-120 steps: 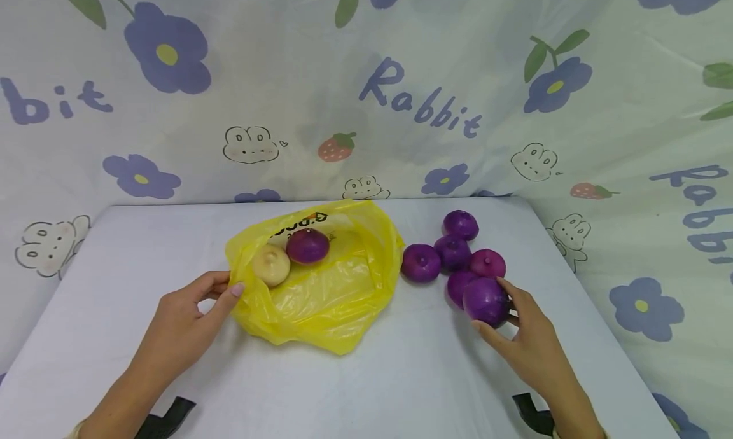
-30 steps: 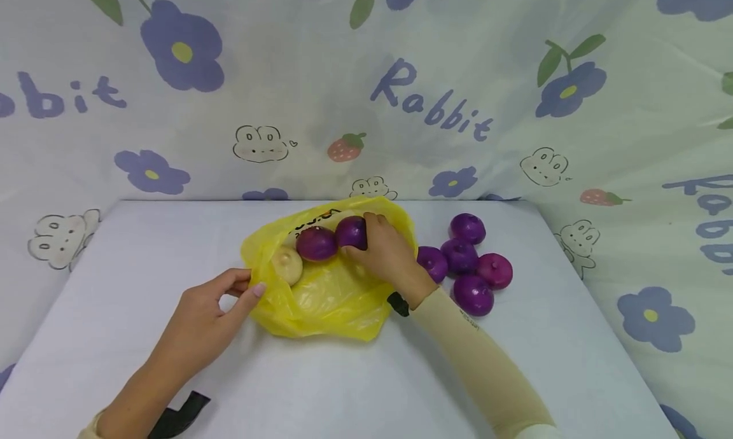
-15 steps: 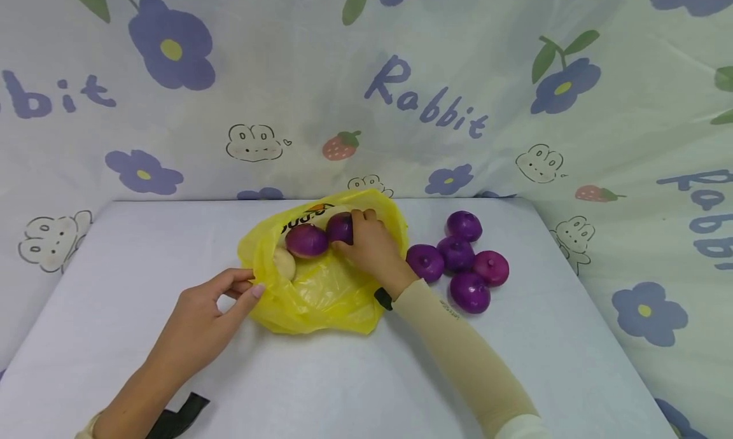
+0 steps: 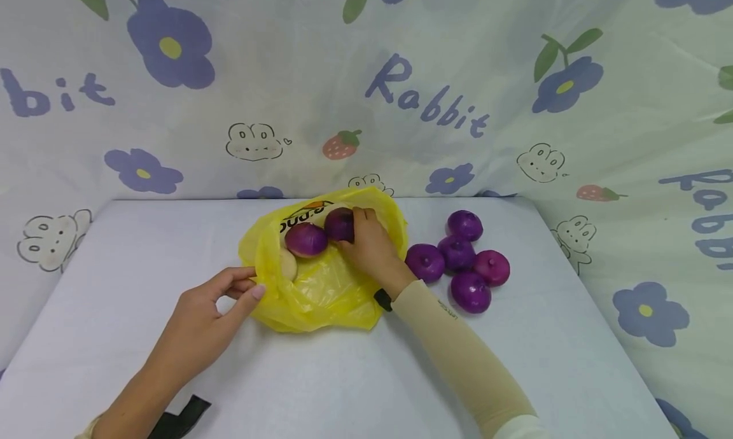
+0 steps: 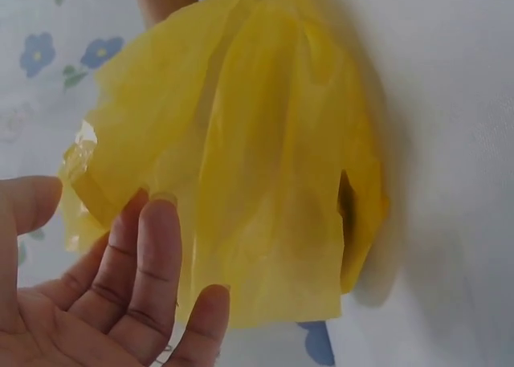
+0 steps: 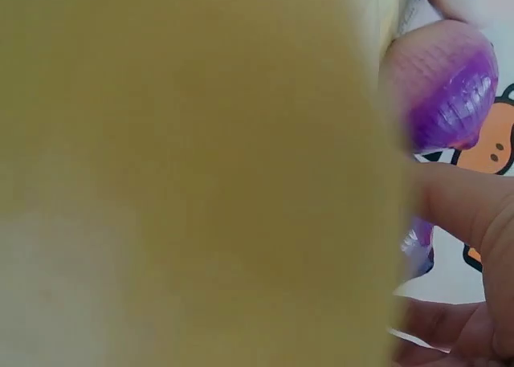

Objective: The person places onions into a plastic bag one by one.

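A yellow plastic bag (image 4: 321, 299) lies with its mouth towards me. My left hand (image 4: 206, 318) holds the left side of its rim between thumb and fingers; the left wrist view shows the bag's outside (image 5: 265, 182) behind those fingers. Inside the bag, my right hand (image 4: 375, 245) grips a purple onion (image 4: 339, 224), its right part hidden by the fingers. A second purple onion (image 4: 306, 240) sits just left of it, touching or nearly so. Left of that, a pale onion (image 4: 288, 264) is half covered by the bag's fold. Yellow plastic blocks most of the right wrist view.
Several purple onions (image 4: 456, 254) are clustered on the white table (image 4: 321, 388), right of the bag and beside my right forearm. A patterned cloth (image 4: 309, 76) hangs behind the table's back edge. A dark strap (image 4: 182, 417) hangs under my left wrist.
Over four seconds my right hand has brought a purple onion from the right-hand cluster into the bag. In the last half second it barely shifts. My left hand stays on the rim.
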`<state>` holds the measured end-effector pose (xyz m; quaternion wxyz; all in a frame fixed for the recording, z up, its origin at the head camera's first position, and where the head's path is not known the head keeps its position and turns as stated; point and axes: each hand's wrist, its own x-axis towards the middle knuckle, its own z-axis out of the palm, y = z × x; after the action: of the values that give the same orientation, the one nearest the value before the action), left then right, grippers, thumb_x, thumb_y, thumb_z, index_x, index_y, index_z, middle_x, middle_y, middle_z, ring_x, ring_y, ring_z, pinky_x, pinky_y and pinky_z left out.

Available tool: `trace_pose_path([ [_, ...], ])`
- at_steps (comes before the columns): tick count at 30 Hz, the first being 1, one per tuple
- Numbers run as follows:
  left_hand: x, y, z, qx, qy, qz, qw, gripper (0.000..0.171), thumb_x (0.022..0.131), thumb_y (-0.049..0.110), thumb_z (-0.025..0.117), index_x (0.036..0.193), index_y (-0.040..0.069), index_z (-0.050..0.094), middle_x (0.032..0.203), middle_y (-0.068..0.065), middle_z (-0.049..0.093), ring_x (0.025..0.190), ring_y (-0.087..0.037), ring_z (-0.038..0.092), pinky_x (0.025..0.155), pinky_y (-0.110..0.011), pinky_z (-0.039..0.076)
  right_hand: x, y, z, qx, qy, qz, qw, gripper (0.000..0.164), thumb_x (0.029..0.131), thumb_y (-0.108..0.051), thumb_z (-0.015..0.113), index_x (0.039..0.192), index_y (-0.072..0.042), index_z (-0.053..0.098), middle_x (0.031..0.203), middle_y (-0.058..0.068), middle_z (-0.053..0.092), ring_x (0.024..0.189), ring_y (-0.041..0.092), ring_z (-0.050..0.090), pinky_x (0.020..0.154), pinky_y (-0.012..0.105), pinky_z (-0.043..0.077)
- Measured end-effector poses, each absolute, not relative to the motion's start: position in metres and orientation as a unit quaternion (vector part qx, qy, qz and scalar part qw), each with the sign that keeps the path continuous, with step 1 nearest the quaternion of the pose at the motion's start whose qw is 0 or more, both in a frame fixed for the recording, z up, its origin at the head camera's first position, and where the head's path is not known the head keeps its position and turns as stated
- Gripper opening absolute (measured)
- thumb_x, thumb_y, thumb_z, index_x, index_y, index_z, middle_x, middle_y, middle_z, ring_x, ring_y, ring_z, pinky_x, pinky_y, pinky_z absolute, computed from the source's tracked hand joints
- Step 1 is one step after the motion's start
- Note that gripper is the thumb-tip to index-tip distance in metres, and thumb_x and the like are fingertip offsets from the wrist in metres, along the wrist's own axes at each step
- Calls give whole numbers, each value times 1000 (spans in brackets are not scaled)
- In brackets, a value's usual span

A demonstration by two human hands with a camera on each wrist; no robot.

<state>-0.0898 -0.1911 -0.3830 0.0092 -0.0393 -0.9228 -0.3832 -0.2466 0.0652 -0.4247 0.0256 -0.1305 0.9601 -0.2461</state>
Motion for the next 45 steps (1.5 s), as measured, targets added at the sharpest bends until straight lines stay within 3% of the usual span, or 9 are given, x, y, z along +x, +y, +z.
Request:
trace_pose_path([
  [7,-87,-186,-379,-40,-922,-385,15,57,100,49,69,141,10,60,111,3,69,103,-19,63,84,-34,50,-239,72,-421,-134,959,-251,13,74,97,-23,76,155,0,38,151,22,45,128,34,58,111,41,45],
  [12,-85,-183,-379,-51,-924,-378,25,69,92,49,80,142,8,58,111,3,70,99,-16,66,80,-28,49,-236,76,-421,-127,960,-249,7,68,98,-22,76,153,-1,42,148,20,48,127,33,58,110,41,46],
  [15,-85,-183,-380,-52,-926,-374,24,72,90,49,82,143,7,56,112,3,69,98,-16,67,80,-31,50,-235,77,-421,-128,960,-248,-5,64,98,-22,75,151,-1,46,145,18,52,125,32,59,108,42,48],
  [20,-86,-184,-381,-55,-928,-368,29,70,90,46,83,142,7,56,110,3,69,98,-17,66,81,-35,50,-228,80,-413,-137,959,-246,-18,60,99,-27,75,149,-3,51,141,16,56,122,29,61,106,41,49],
  [34,-84,-188,-385,-41,-927,-371,23,61,94,39,81,142,8,59,110,2,70,98,-18,65,75,-29,47,-182,123,-377,-197,925,-326,-10,54,99,-30,76,143,-7,58,137,10,62,112,23,67,92,38,58],
  [45,-80,-194,-387,-42,-930,-362,49,57,95,36,80,142,9,59,108,4,70,95,-17,65,77,-24,49,-143,195,-383,-190,933,-296,-75,58,92,-24,84,142,-6,59,134,10,64,111,25,68,91,43,58],
])
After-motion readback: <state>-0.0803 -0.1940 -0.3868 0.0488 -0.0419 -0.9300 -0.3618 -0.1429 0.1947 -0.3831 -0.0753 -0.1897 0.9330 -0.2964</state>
